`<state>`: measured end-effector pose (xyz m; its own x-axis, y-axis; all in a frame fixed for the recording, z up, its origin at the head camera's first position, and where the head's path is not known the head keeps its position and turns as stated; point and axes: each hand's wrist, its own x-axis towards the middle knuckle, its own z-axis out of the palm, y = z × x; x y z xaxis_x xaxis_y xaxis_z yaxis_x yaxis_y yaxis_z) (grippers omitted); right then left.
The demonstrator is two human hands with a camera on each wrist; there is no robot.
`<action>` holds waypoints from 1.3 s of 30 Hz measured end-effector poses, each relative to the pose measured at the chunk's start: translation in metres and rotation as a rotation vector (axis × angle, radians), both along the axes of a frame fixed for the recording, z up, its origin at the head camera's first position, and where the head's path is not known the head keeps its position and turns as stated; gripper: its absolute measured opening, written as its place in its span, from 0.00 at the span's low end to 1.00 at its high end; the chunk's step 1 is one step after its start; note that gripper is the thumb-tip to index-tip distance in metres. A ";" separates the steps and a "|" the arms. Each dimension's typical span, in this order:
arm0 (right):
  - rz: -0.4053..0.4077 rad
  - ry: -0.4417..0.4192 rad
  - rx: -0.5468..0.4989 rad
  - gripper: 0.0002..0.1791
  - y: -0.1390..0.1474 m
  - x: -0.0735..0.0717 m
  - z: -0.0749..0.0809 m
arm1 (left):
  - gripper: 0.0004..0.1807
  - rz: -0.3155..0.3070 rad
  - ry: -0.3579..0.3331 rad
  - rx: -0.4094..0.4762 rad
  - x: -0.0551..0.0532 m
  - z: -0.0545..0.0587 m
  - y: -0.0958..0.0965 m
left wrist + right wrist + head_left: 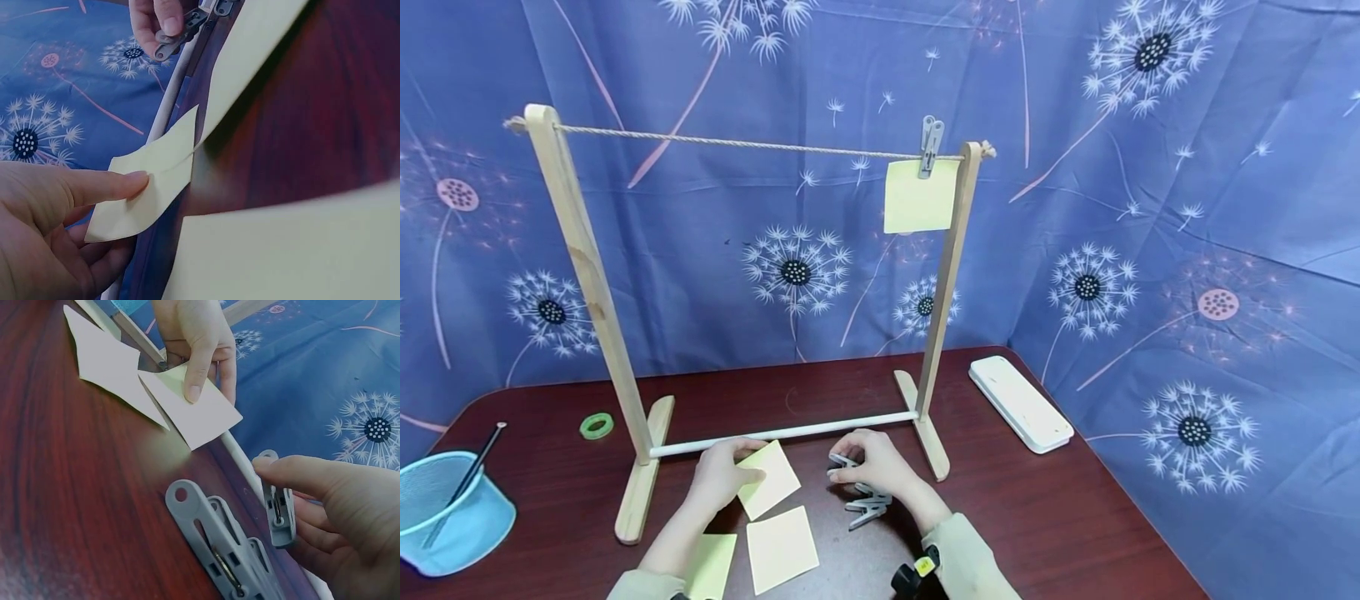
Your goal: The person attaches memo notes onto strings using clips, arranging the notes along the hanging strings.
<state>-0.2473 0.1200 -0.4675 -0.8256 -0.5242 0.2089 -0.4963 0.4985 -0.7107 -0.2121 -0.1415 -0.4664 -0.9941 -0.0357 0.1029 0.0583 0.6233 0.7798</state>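
Head view: the left hand (722,475) has its fingers closed on a yellow note (771,482), over the table (1075,517) and just in front of the white bar (820,430) that joins the feet of a wooden frame (587,267). The right hand (876,462) pinches a grey clip (842,461), a little apart from the note. Below that hand lie loose clips (868,506), bunched together. Nearer the person are two more notes: a pale one (782,550) just beside the held one, and a yellower one (710,567) partly under the left forearm. A rope (722,142) runs across the top of the frame; near its right end a pegged clip (931,146) holds a hung note (917,197) beside the right post. On the table's left are a green ring (597,426) and a blue basket (478,529) with a black stick (471,475) leaning in it; a white case (1021,404) lies on the right.

Left wrist view: the thumb presses on top of the note, with fingers curled beneath; the sheet is bent. At the top, the right hand grips the clip.

Right wrist view: thumb and fingers pinch the clip, its spring showing. The loose clips overlap just beside it. The left hand's note remains apart from the clip.
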 end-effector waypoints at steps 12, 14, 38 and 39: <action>-0.020 -0.022 -0.100 0.18 0.000 -0.002 0.003 | 0.19 -0.068 -0.036 0.045 0.001 0.002 -0.005; -0.035 -0.018 -0.100 0.16 0.001 -0.002 0.004 | 0.19 -0.076 -0.041 0.063 0.001 0.002 -0.005; -0.073 -0.102 -0.238 0.14 0.004 0.002 0.010 | 0.16 -0.127 -0.164 0.143 0.000 0.011 -0.009; -0.075 -0.100 -0.237 0.14 0.005 0.002 0.010 | 0.16 -0.130 -0.164 0.145 0.000 0.011 -0.009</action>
